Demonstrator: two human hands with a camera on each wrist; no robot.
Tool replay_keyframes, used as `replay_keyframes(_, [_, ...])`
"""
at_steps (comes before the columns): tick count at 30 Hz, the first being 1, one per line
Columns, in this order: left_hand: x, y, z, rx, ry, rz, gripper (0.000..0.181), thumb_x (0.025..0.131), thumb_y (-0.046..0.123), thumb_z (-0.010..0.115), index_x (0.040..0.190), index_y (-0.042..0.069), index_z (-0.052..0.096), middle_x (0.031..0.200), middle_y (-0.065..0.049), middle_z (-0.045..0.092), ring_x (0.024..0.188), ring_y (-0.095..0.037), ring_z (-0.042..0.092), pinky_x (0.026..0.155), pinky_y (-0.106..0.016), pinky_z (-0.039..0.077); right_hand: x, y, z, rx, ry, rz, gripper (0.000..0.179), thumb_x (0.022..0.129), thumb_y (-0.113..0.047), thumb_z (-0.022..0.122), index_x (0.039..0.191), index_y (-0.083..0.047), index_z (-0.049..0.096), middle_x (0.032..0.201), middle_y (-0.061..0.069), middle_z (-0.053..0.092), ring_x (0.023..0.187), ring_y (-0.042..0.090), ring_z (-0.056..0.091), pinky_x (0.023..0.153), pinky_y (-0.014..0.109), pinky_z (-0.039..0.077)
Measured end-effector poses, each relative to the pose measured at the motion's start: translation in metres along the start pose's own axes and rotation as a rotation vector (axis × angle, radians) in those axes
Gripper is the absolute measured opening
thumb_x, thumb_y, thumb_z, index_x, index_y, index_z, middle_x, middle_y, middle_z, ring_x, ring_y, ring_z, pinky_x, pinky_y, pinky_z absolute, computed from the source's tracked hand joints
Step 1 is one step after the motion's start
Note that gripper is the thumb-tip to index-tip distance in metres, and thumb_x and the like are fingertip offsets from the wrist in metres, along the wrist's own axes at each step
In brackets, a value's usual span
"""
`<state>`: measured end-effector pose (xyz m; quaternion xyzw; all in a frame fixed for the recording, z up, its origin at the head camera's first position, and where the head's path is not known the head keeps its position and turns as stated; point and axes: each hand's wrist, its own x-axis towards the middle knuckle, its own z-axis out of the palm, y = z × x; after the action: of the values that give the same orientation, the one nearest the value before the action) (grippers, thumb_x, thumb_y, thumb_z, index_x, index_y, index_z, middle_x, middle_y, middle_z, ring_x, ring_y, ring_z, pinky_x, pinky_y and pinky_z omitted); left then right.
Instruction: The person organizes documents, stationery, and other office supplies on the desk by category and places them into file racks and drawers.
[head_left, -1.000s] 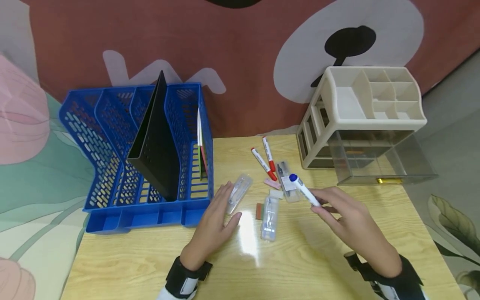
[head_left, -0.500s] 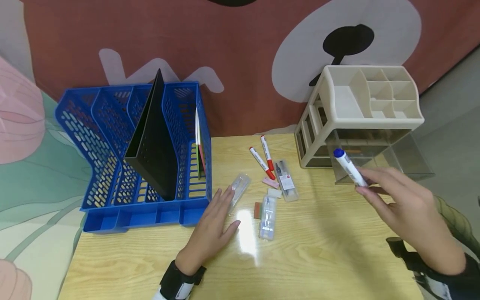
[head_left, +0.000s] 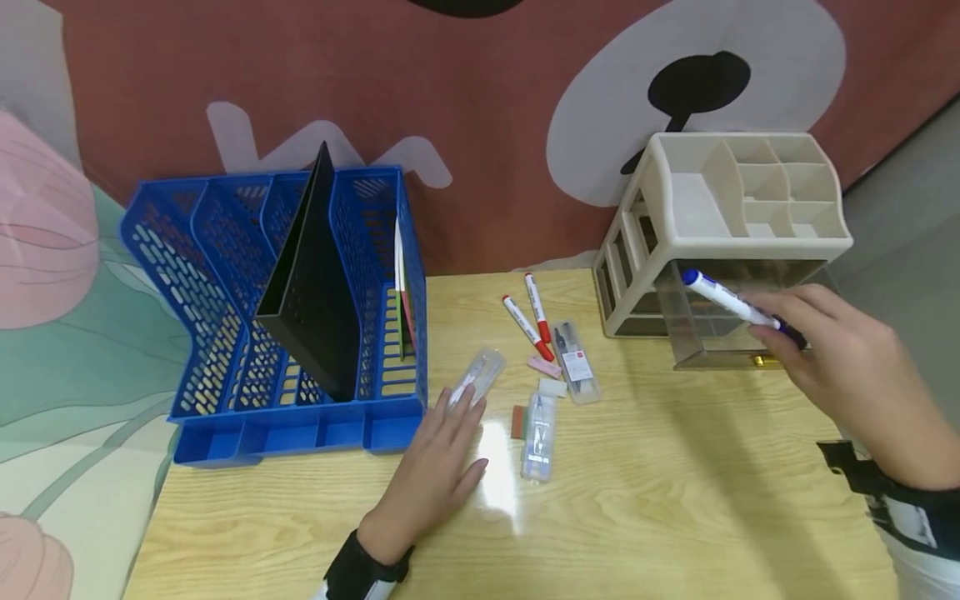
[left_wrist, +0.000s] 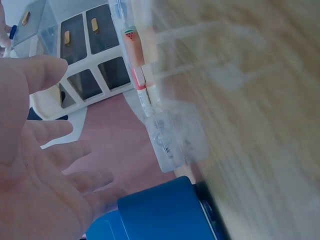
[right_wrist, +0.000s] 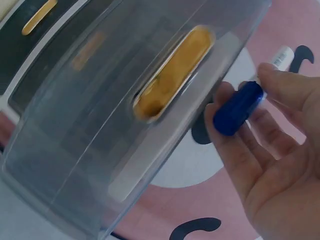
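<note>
My right hand (head_left: 855,358) pinches a white marker with blue ends (head_left: 723,300) between thumb and fingers, over the pulled-out clear drawer (head_left: 688,343) of a cream desktop organizer (head_left: 637,275). In the right wrist view, the marker's blue end (right_wrist: 239,107) is beside the drawer front with its gold handle (right_wrist: 175,75). My left hand (head_left: 435,479) has its fingers spread, the fingertips overlapping the near end of a clear plastic case (head_left: 489,367). Seen from the left wrist, nothing is in that palm (left_wrist: 40,170).
A blue file rack (head_left: 300,429) holding a black folder (head_left: 322,308) stands at left. Mid-table lie two red-capped markers (head_left: 527,327), a pink eraser (head_left: 543,367), a white eraser (head_left: 552,387), a labelled pen case (head_left: 576,365) and another clear case (head_left: 539,442).
My right hand has carried the marker rightward and up from mid-table to over the drawer, and the marker has turned flatter. My left hand has shifted slightly right, onto the clear case's near end.
</note>
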<state>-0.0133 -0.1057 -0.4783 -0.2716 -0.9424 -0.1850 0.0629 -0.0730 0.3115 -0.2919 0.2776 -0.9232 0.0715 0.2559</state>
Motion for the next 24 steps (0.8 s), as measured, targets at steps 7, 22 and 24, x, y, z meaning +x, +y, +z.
replay_keyframes(7, [-0.006,-0.002,-0.002,0.027,-0.014,0.014,0.077,0.090,0.038,0.062,0.154,0.011,0.028,0.161,-0.012,0.026,0.146,-0.037,0.012,0.111,-0.060,0.031,-0.002,0.022,0.004,-0.070,-0.138,0.060,0.039,0.077,-0.005,0.075,0.114,-0.002,0.066,0.088,0.016,0.061,0.059,0.026,0.054,0.040,0.049,0.044])
replay_keyframes(22, [-0.014,-0.007,-0.006,0.125,-0.091,0.092,0.075,0.090,0.037,0.063,0.153,0.012,0.031,0.161,-0.013,0.027,0.144,-0.042,0.020,0.112,-0.060,0.031,0.016,0.050,0.030,-0.068,-0.378,0.132,0.036,0.075,0.000,0.076,0.108,0.002,0.062,0.092,0.022,0.059,0.071,0.034,0.057,0.051,0.056,0.049])
replay_keyframes(24, [-0.014,-0.008,-0.007,0.135,-0.083,0.100,0.075,0.090,0.036,0.063,0.152,0.011,0.032,0.160,-0.013,0.028,0.144,-0.042,0.021,0.112,-0.060,0.032,0.019,0.052,0.032,-0.038,-0.378,0.118,0.035,0.074,0.002,0.076,0.106,0.004,0.061,0.092,0.023,0.059,0.074,0.036,0.058,0.052,0.057,0.050])
